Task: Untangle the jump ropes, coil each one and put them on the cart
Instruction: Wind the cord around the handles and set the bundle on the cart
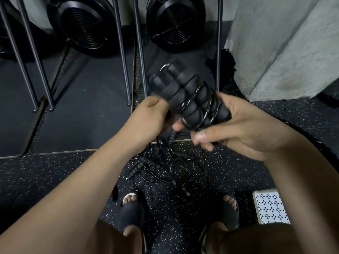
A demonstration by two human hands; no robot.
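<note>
Bare forearms fill the bottom of the view, reaching out over a black rubber floor flecked with white [55, 176], and we're right in the thick of the untangling. Up ahead sit two round black fan housings [84, 24] behind thin grey metal legs [124, 52], with a rough grey concrete pillar [284, 43] to the right. No cart anywhere in sight, so that part is a long way off, I'd say. Now the hands: the right hand [244, 125] has its fingers and thumb wrapped round a bundle of black ribbed foam handles [187, 96], holding it up at an angle, likely so the cords can fall free below. Thin shiny wire cords [207, 107] are wound several turns round that bundle, binding the handles together, and that's the knot to beat. The left hand [152, 116] is clenched at the bundle's lower end, gripping what looks like a beaded black length [172, 134] that hangs down; its fingers are partly hidden, so exactly which strand it has I can't tell. Beneath, the rest of the jump ropes [165, 165] lie in a loose black tangle on the floor between two dark slide sandals [130, 211]. Small white patterned tile [271, 208] off by the right foot.
</note>
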